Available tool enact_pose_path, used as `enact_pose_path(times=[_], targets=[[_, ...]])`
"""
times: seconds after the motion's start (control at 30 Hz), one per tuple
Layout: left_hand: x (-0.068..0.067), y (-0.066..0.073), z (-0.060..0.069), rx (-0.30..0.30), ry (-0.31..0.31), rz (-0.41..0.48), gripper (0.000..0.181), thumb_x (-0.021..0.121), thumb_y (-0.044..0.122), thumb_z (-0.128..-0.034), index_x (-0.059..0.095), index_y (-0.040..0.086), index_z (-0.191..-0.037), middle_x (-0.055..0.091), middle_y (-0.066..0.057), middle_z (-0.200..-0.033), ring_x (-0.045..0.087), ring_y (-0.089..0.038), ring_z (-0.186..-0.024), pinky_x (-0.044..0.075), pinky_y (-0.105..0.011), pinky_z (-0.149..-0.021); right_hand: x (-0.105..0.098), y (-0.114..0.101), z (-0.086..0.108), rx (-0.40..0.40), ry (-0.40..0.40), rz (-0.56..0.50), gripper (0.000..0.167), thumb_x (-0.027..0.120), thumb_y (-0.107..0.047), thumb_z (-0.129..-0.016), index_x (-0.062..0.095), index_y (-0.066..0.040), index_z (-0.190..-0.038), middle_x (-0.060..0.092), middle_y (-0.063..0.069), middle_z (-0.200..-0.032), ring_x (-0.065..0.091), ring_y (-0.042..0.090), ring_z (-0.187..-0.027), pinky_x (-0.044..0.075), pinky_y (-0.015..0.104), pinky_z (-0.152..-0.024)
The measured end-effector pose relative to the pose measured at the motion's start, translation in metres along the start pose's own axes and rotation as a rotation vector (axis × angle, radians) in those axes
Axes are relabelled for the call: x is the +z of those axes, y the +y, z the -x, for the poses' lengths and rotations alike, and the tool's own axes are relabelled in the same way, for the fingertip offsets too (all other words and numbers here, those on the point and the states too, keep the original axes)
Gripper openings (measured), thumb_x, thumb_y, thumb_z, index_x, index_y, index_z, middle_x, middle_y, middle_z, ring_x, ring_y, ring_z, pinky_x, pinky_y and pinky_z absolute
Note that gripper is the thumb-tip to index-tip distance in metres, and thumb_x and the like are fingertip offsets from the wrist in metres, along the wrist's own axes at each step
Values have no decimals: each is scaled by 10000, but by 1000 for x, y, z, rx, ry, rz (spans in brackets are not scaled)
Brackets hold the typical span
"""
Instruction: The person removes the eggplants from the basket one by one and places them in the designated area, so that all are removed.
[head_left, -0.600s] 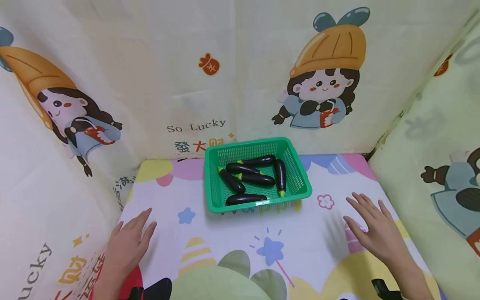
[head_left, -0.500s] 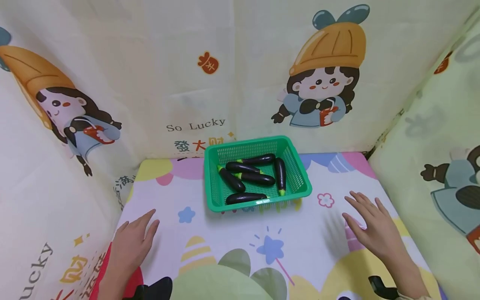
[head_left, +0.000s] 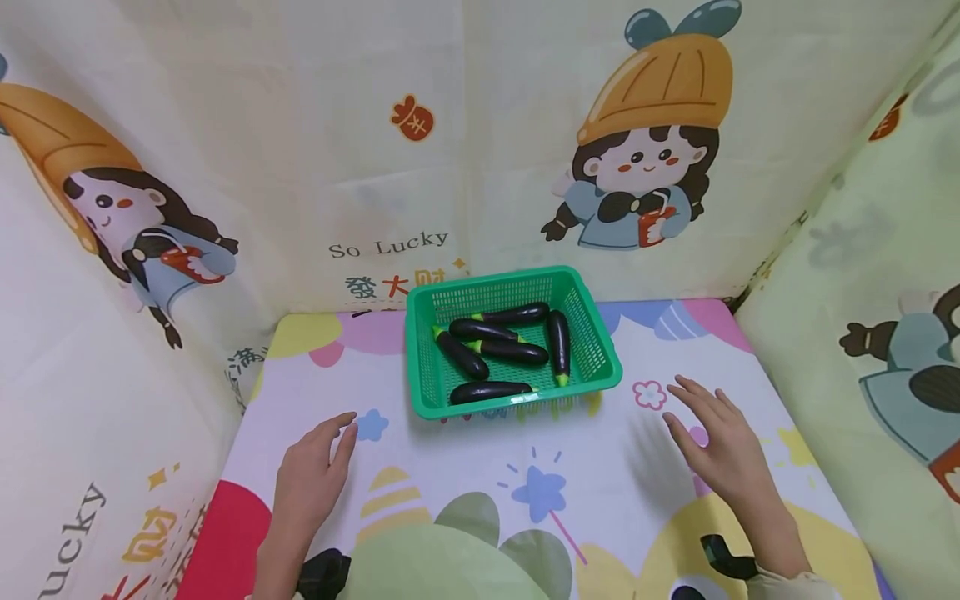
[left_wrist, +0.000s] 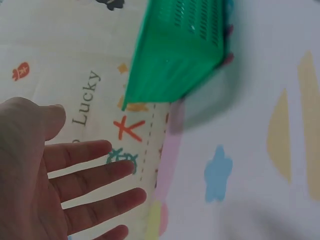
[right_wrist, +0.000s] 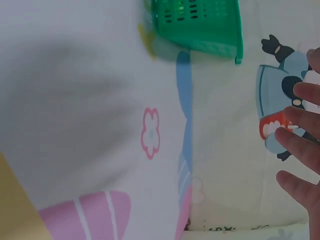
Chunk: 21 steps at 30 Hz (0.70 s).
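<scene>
A green plastic basket (head_left: pixel 420 400) stands towards the back of the table, holding several dark eggplants (head_left: pixel 512 352) with green stem ends. To its lower left, my left hand (head_left: pixel 309 479) hovers with fingers extended and nothing in them. My right hand (head_left: pixel 720 446), fingers spread, is held over the table to the basket's lower right, touching nothing. In the left wrist view the left hand (left_wrist: pixel 75 185) is apart from the basket (left_wrist: pixel 170 65); in the right wrist view the right hand (right_wrist: pixel 302 130) is also apart from the basket (right_wrist: pixel 200 30).
A patterned cloth covers the table (head_left: pixel 450 467). Printed fabric walls rise behind it (head_left: pixel 495 167), on the left (head_left: pixel 112 375) and on the right (head_left: pixel 810 333). The basket's far side is close to the back wall. Black straps (head_left: pixel 326 573) show near the wrists.
My left hand has moved right, nearer the basket, and my right hand has shifted slightly left. Both remain free of objects. The whole head view has tilted slightly.
</scene>
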<state>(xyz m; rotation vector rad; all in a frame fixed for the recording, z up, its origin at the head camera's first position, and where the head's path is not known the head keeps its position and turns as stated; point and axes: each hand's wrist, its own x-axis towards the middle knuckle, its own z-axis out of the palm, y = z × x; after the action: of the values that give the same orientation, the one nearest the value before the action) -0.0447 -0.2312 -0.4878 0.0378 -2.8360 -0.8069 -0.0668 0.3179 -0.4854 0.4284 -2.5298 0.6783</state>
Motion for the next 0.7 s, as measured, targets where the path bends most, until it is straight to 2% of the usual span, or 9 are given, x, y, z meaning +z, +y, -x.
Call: enact_pose_path(times=[0.1, 0.23, 0.3, 0.37, 0.47, 0.5, 0.6, 0.67, 0.7], targets=[[8, 7, -1, -85, -36, 103, 384, 547, 393, -1089, 669, 179, -1383, 734, -88, -1307, 698, -326, -1158, 556, -572, -946, 4, -6, -2, 16, -6, 0, 594, 850, -37, -780, 686, -79, -1349, 660, 180, -1410, 608, 426, -1275, 180, 221, -1305], [21, 16, -4, -180, -46, 253, 371, 580, 406, -1074, 676, 220, -1379, 749, -63, -1274, 683, -305, -1171, 533, -560, -1013, 10, -10, -5, 5, 4, -7, 587, 848, -51, -791, 687, -88, -1354, 665, 176, -1400, 619, 426, -1255, 180, 168, -1283], [26, 20, -6, -217, -37, 313, 352, 606, 373, -1067, 678, 229, -1380, 758, -47, -1253, 689, -272, -1153, 548, -467, -1019, 14, -12, -7, -2, 9, -16, 581, 844, -56, -800, 685, -86, -1358, 670, 176, -1392, 622, 415, -1253, 182, 152, -1274], [32, 23, -8, -248, -33, 375, 348, 620, 354, -1062, 674, 240, -1386, 759, -29, -1251, 697, -225, -1127, 556, -322, -991, 17, -14, -9, -2, 10, -23, 570, 846, -68, -805, 687, -83, -1352, 675, 172, -1385, 627, 399, -1246, 191, 148, -1269], [39, 26, -12, -286, -41, 484, 365, 646, 315, -1051, 657, 239, -1409, 748, -17, -1283, 695, -119, -1085, 515, -117, -901, 22, -18, -13, 5, 1, -36, 542, 846, -74, -817, 693, -70, -1337, 677, 166, -1385, 637, 377, -1244, 268, 231, -1282], [42, 27, -13, -297, -46, 533, 375, 654, 297, -1048, 649, 231, -1417, 742, -29, -1299, 694, -94, -1079, 507, -85, -889, 23, -19, -14, 8, -3, -37, 533, 847, -77, -821, 694, -67, -1332, 677, 161, -1388, 640, 368, -1244, 294, 259, -1280], [48, 30, -18, -337, -64, 676, 411, 667, 223, -1040, 621, 187, -1446, 710, -89, -1356, 699, -44, -1071, 524, -81, -864, 28, -25, -17, 15, -18, -34, 521, 846, -90, -837, 693, -70, -1334, 676, 146, -1397, 646, 356, -1246, 349, 331, -1266], [51, 33, -20, -361, -76, 745, 437, 666, 183, -1038, 597, 167, -1469, 684, -125, -1392, 701, -20, -1072, 548, -111, -858, 31, -28, -21, 18, -26, -31, 518, 845, -109, -847, 691, -79, -1340, 675, 138, -1402, 647, 357, -1249, 363, 334, -1257], [52, 35, -22, -372, -81, 770, 448, 663, 169, -1038, 585, 156, -1479, 671, -143, -1407, 701, -11, -1070, 565, -136, -853, 32, -29, -23, 18, -29, -29, 517, 845, -115, -848, 691, -81, -1341, 676, 134, -1402, 646, 359, -1251, 393, 378, -1240]])
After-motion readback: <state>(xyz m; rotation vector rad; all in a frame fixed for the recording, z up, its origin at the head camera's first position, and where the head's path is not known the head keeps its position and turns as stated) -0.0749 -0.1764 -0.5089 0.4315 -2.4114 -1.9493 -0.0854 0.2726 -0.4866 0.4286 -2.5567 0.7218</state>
